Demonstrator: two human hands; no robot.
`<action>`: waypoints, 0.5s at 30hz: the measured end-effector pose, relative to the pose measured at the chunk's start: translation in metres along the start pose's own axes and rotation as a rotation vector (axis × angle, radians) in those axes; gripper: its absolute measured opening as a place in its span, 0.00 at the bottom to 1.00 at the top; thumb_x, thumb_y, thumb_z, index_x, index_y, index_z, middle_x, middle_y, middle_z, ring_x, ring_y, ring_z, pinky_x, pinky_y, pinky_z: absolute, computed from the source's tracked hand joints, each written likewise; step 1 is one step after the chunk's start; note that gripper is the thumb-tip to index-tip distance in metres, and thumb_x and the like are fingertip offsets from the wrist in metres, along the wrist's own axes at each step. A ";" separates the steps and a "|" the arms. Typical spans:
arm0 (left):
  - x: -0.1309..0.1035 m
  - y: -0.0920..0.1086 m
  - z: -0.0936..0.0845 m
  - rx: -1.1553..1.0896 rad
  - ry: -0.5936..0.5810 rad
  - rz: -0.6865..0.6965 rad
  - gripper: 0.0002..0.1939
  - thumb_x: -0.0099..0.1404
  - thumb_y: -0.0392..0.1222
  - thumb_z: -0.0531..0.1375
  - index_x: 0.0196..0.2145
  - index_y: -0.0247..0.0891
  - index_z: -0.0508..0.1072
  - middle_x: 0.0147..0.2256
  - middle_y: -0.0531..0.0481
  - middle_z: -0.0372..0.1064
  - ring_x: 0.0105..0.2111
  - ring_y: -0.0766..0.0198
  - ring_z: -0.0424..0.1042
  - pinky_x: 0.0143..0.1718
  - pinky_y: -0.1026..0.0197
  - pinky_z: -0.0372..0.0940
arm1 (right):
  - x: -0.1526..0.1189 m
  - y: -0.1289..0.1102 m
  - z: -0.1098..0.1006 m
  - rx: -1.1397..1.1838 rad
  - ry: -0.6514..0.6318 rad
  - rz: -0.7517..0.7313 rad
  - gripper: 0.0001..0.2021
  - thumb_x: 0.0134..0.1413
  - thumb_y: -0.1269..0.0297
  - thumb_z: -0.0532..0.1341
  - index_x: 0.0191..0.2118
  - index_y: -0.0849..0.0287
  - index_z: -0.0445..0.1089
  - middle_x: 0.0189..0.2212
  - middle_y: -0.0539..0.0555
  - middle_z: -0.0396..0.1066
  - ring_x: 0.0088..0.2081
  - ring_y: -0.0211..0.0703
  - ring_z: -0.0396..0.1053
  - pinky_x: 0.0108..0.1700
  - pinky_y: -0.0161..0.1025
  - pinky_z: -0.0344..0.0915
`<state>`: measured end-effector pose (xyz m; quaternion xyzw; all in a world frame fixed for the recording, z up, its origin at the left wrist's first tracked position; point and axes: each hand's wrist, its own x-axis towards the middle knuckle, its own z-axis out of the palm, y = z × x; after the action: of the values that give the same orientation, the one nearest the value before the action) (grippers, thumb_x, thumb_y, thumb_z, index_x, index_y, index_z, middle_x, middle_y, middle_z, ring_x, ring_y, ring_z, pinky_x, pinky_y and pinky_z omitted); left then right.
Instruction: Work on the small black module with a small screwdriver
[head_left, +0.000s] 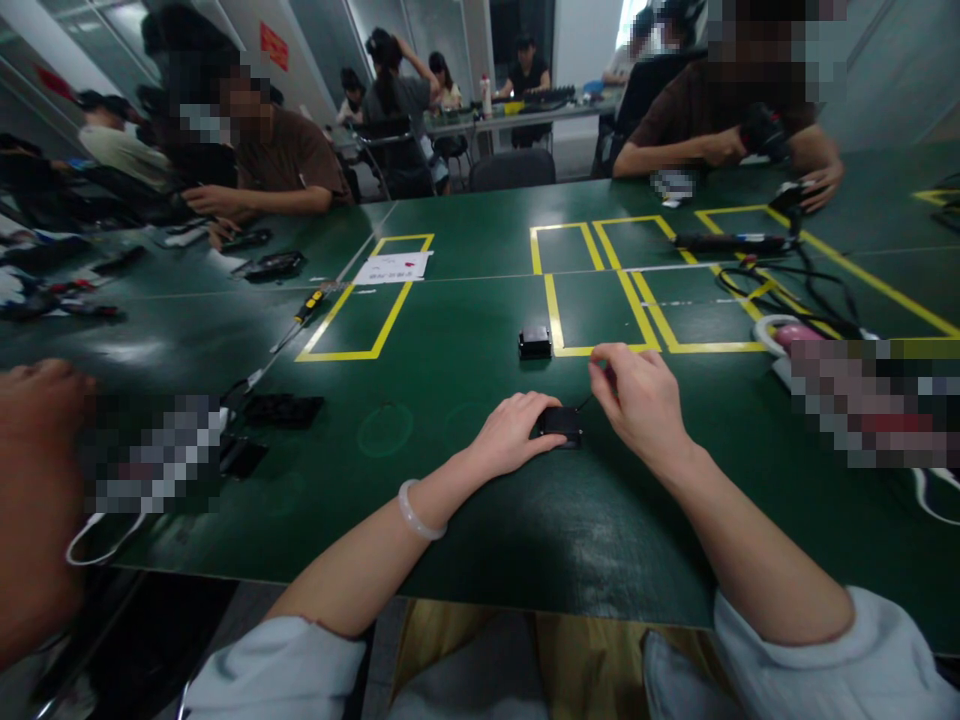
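My left hand (517,432), with a pale bangle on its wrist, grips a small black box-shaped part (562,425) lying on the green table. Thumb and fingers are at its left end. Just right of it, my right hand (637,405) is raised with its fingers pinched. A thin dark strand (583,403) runs from the part's upper right corner to those fingers; whether it is a wire or a slim tool, I cannot tell. Beyond my hands, a second small black box-shaped part (535,342) rests beside a yellow tape outline.
Yellow tape outlines (600,350) mark the green table (465,540). Left lie a yellow-black screwdriver (309,305), dark flat pieces (283,410) and a blurred-out power strip. Black cables (817,285) lie right. Another person's arm (37,500) reaches in at left; two people sit opposite.
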<state>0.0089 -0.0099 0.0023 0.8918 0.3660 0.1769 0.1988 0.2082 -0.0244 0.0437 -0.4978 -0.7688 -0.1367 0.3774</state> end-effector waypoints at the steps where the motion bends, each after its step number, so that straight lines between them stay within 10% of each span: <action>1: 0.000 0.000 0.000 0.001 0.001 -0.002 0.20 0.65 0.54 0.58 0.49 0.41 0.65 0.45 0.47 0.67 0.45 0.55 0.66 0.48 0.53 0.61 | 0.000 0.000 0.000 -0.005 0.006 0.003 0.06 0.61 0.67 0.51 0.41 0.57 0.63 0.28 0.50 0.69 0.28 0.40 0.64 0.37 0.39 0.56; 15: 0.000 0.000 -0.001 -0.005 -0.003 -0.006 0.20 0.65 0.53 0.58 0.50 0.41 0.65 0.46 0.46 0.67 0.46 0.55 0.66 0.48 0.52 0.62 | 0.001 -0.001 -0.002 -0.018 -0.019 -0.017 0.05 0.61 0.63 0.54 0.38 0.57 0.63 0.27 0.50 0.69 0.28 0.40 0.64 0.37 0.38 0.54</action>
<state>0.0085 -0.0100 0.0030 0.8904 0.3678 0.1759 0.2023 0.2081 -0.0255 0.0461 -0.4959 -0.7754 -0.1419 0.3644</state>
